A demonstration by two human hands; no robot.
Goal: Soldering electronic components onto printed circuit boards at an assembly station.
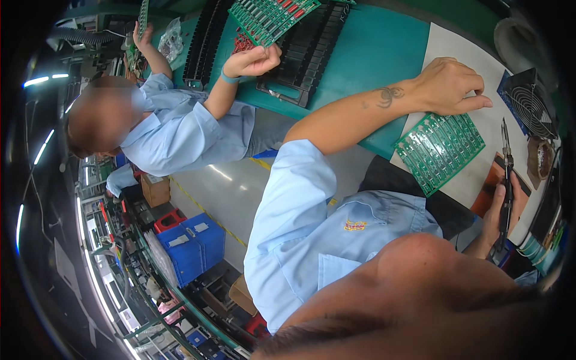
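1. Green PCB [440,153] lies right of frame centre, askew, partly on the pale sheet [459,45] — prob. placed there for easy reach of both hands.
2. L hand [450,86], upper right of frame, is over/near the PCB's top edge; fingers mostly curled in, one digit pointing right. Can't tell if it pinches anything or touches the PCB.
3. R hand [494,207], far right, is closed round a slim black-handled tool [509,174], looks like a soldering iron; metal tip points up-frame — held by the handle, presumably to leave the tip clear.
4. Fan [531,105], upper right, stands near the PCB, maybe for fumes.
5. Co-worker's hand [255,60], top, left of centre, holds a 2nd PCB [273,18] near its lower edge, prob. sparing the parts; black rack [306,57] alongside.
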